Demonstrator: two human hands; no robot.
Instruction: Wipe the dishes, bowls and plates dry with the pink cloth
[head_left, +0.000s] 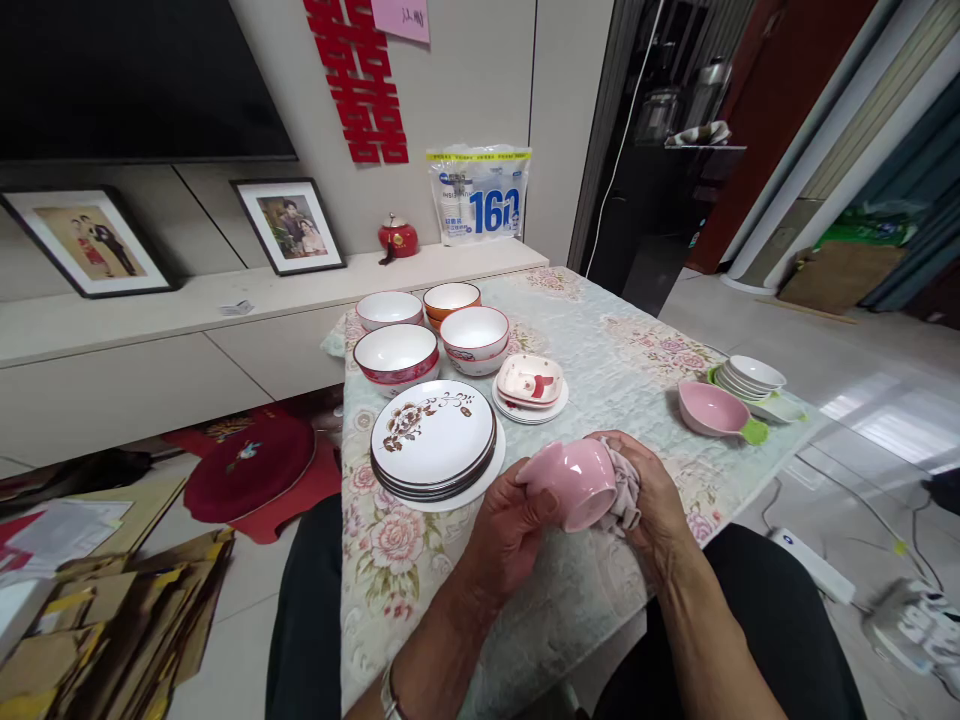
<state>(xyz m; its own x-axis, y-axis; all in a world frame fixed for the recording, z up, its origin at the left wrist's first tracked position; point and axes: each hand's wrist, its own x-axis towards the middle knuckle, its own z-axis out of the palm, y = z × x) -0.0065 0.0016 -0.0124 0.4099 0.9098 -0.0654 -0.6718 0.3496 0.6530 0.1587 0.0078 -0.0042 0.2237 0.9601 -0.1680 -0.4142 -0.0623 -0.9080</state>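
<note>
A small pink bowl (577, 485) is tipped on its side above the near part of the table, its foot turned toward me. My left hand (514, 525) is closed on its left side, thumb pressed on the outer wall. In my right hand (649, 490) is a crumpled greyish cloth (622, 487), held against the bowl's right side; the fingertips behind it are partly hidden. Left of the bowl stands a stack of white plates with a brown flower pattern (431, 435). Just beyond it, a patterned square dish (530, 380) rests on small round plates (551, 411).
Stacked bowls (397, 350) stand at the table's far left. At the right edge are a pink leaf-handled bowl (712, 408) and a stack of small white bowls (754, 374). A flowered cloth (585, 310) covers the table. Flattened cardboard (142, 620) and a red stool (251, 465) are at left.
</note>
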